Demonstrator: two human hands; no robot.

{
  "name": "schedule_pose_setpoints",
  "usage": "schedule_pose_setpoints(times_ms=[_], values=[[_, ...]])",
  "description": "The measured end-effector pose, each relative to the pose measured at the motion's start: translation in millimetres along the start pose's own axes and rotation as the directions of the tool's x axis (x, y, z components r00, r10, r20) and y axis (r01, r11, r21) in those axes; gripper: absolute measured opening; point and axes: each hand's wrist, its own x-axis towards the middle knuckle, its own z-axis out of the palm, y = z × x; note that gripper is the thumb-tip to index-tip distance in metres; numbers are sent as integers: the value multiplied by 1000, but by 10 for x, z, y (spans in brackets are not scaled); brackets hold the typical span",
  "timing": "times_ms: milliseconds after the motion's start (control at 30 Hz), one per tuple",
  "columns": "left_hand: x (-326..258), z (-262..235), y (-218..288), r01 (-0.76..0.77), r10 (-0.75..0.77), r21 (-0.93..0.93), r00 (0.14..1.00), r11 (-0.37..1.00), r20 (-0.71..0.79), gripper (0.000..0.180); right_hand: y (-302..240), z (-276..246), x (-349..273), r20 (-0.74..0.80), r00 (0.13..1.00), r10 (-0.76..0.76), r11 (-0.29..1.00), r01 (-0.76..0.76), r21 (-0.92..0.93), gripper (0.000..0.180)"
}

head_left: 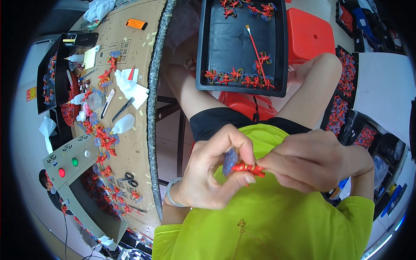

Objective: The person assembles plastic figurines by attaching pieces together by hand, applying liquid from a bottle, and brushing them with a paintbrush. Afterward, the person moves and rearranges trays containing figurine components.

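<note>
In front of my lime-green shirt, my left hand (216, 167) pinches a small red figurine (248, 168) between thumb and fingertips. A translucent bluish-purple piece (230, 161) sits at the figurine's left end, inside the curl of that hand. My right hand (305, 162) is closed, its fingertips meeting the figurine's right end. Whether it also holds some tiny part there is hidden by the fingers. Beyond my knees, a black tray (229, 47) carries several similar red figurines (225, 78) and a red-handled paintbrush (256, 54).
At my left stands a cardboard-covered table (138, 47) with more figurines (104, 134), a white squeeze bottle (123, 124), scissors (128, 180), an orange cutter (137, 24) and a grey machine (65, 169) with buttons. A red stool (310, 32) stands beyond the tray. Bins of red parts (338, 115) line the right.
</note>
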Motion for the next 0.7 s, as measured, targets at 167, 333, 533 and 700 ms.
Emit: schedule_pose_setpoints(times_ms=[167,333,533,700], values=[[122,-46,-101,76,-78,-31,996,997,-38,27,170,31,-15,63,995,81,996,-83,28,20],[226,-58,-237,82,-88,-95,994,992,-61,26,267,18,-22,166,953,255,965,-261,17,15],[266,-111,-267,132,-135,-101,990,986,-26,27,359,31,-67,168,960,222,974,-227,6,21],[286,-104,-259,117,-122,-106,992,987,-42,27,353,51,-46,124,961,249,966,-255,33,12]])
